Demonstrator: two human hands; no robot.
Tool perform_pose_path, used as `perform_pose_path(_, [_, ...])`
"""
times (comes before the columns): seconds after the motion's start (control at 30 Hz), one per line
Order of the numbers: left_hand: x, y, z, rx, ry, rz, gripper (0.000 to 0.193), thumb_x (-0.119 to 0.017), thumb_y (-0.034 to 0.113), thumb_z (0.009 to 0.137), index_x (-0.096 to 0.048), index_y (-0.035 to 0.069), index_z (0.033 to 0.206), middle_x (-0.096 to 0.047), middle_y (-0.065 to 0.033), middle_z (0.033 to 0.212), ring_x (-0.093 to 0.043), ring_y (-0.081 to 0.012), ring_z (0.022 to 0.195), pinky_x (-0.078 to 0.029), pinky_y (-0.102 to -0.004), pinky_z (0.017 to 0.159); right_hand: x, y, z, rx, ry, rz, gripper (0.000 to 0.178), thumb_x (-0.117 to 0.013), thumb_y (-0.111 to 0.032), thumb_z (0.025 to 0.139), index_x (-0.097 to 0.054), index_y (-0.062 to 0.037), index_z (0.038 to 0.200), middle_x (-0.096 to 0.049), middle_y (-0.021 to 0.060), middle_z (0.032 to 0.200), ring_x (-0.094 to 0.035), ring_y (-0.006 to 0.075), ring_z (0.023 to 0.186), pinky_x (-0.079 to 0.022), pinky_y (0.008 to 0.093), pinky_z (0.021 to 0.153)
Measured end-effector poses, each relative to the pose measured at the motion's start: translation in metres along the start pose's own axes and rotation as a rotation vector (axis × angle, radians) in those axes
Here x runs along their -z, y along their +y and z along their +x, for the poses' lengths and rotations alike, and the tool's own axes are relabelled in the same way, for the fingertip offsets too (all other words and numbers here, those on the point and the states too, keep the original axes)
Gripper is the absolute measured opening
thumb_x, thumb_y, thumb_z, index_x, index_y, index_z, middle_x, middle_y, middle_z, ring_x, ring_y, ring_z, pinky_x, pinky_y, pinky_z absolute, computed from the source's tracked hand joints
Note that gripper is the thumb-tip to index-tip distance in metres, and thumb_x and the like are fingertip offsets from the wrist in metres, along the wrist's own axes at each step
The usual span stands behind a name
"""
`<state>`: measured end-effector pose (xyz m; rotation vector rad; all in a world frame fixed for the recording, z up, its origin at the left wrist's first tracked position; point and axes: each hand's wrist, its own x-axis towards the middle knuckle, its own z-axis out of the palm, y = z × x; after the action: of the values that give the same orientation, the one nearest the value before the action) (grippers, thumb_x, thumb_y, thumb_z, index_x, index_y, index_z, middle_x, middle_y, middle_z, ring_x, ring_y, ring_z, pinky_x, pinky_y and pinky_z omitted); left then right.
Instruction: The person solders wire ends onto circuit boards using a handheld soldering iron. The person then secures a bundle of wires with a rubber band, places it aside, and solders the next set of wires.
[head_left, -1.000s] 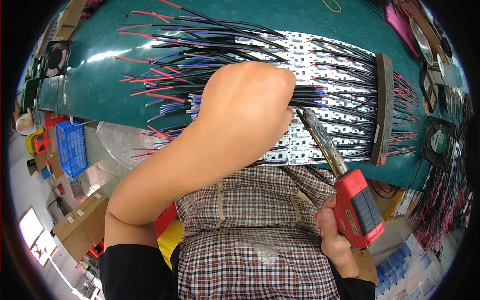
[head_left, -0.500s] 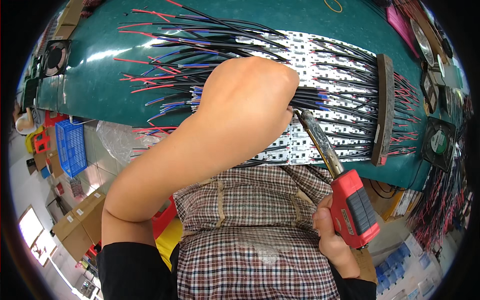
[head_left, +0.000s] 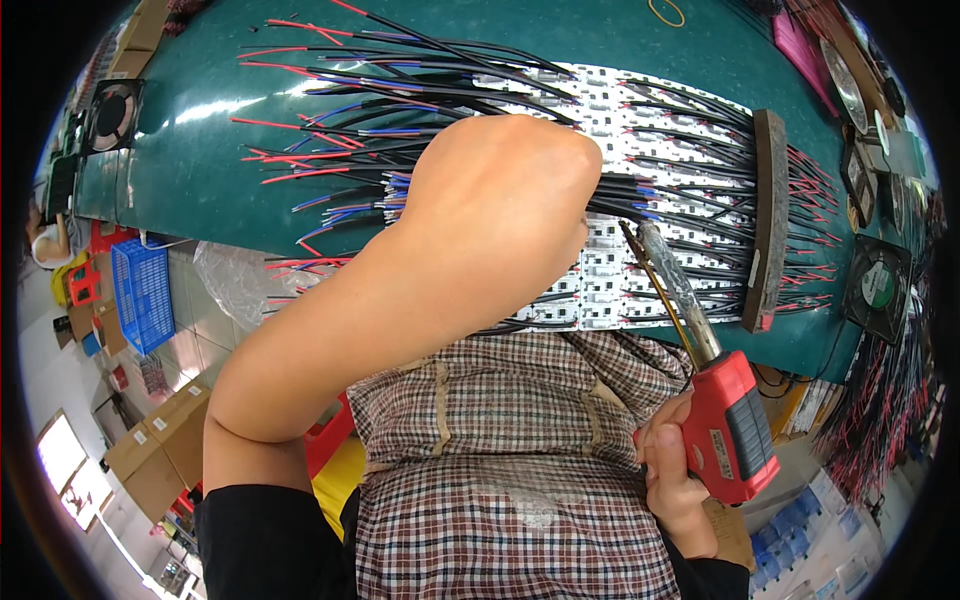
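Here, the left grip [head_left: 505, 190] is clenched round black wires [head_left: 625, 196] over white circuit boards [head_left: 600, 290] on the green table [head_left: 200, 180]; the right grip [head_left: 672, 468] encloses a red soldering gun [head_left: 735, 425], tip near the wires. A blue basket [head_left: 143, 297] stands beside the table.

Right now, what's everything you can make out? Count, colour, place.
table: one, green, upper half
boards: many, white, on table
wires: many, black, red or blue ends, across boards
bar: one, grey-brown, over wires at right
soldering iron: one, red-black, right of centre
fans: two, black, far left and right
basket: one, blue, left
cartons: several, brown, lower left
sheet: one, pink, upper right
apron: one, checked, lower centre
left hand: one, bare, closed around wires
right hand: one, bare, gripping soldering iron
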<state>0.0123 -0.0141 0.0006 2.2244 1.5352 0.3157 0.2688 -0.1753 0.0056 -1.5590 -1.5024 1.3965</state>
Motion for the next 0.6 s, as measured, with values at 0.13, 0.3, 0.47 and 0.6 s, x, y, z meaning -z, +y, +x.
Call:
perform_pose_path(0.13, [0.005,0.001,0.001,0.017,-0.014,-0.058,0.02,-0.073,0.015,0.08,-0.066,-0.001,0.09,-0.068,-0.0194,0.077,-0.066,-0.0407,0.076,-0.051,-0.0492,0.071,-0.001,-0.002,0.001,-0.019,0.039,0.101,0.015,-0.059,-0.01,0.099,-0.046,-0.0035,0.103,-0.048,0.0063,0.075,-0.035,0.0079,0.046,-0.038,0.0256,0.047])
perform_pose_path(0.3, [0.007,0.0,-0.004,0.02,0.052,-0.083,0.018,-0.066,0.011,0.083,-0.062,-0.004,0.091,-0.067,-0.0213,0.075,-0.068,-0.0386,0.07,-0.055,-0.0467,0.064,-0.002,0.0,0.001,-0.024,0.079,0.169,0.016,-0.06,-0.01,0.098,-0.046,-0.0034,0.103,-0.048,0.0063,0.074,-0.034,0.008,0.044,-0.038,0.0259,0.045])
perform_pose_path(0.47, [0.018,0.014,-0.009,-0.045,0.401,-0.013,0.019,-0.066,0.001,0.086,-0.063,-0.001,0.105,-0.065,-0.0175,0.095,-0.064,-0.0383,0.087,-0.051,-0.0442,0.073,-0.001,-0.001,-0.003,-0.021,0.076,0.185,0.015,-0.058,-0.01,0.098,-0.046,-0.0032,0.103,-0.047,0.0061,0.074,-0.034,0.0083,0.044,-0.037,0.0253,0.045])
perform_pose_path(0.6, [0.014,0.012,-0.021,-0.079,0.281,-0.1,0.023,-0.071,0.0,0.08,-0.069,0.002,0.103,-0.069,-0.0168,0.088,-0.068,-0.0363,0.078,-0.053,-0.0411,0.07,0.001,0.0,-0.009,-0.033,0.08,0.171,0.019,-0.058,-0.014,0.1,-0.047,-0.0006,0.108,-0.046,0.0048,0.071,-0.035,0.0079,0.045,-0.038,0.025,0.046])
